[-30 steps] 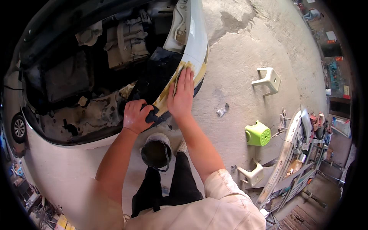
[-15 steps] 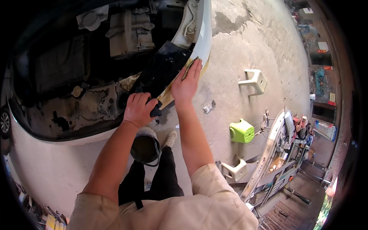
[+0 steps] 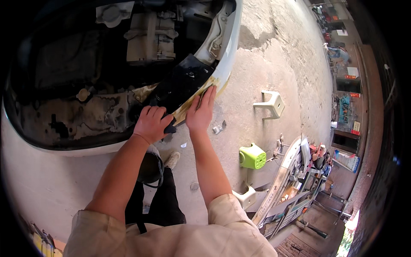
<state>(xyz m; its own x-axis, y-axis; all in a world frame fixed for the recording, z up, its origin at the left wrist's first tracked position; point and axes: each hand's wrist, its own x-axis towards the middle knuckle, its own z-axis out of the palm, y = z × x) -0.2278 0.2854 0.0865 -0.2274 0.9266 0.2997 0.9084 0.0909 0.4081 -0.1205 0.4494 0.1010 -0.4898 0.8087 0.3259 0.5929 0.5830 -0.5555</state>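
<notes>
Before me is the front corner of a pale car [image 3: 229, 47] with its engine bay exposed, a dark headlight [image 3: 182, 79] set into it. A yellowish filler patch [image 3: 182, 112] runs along the outer edge below the headlight. My right hand [image 3: 200, 115] lies on this patch, fingers straight and together, pressing a thin dark sheet that looks like sandpaper [image 3: 199, 102]; most of it is hidden under the fingers. Nearer the car's front, my left hand [image 3: 150, 123] curls round a black cloth-like pad [image 3: 171, 127] at the patch's lower end.
A dark bucket [image 3: 150, 169] stands by my feet below the bumper. To the right are a white stool [image 3: 273, 105], a green stool [image 3: 253, 156] and another pale stool [image 3: 246, 197]. Beyond them lie a detached bumper [image 3: 274, 188] and cluttered parts. Litter [image 3: 219, 127] lies on the concrete.
My right hand has slid back along the filler patch toward me and my left hand. The left hand keeps its place with the black pad. The whole view has shifted slightly.
</notes>
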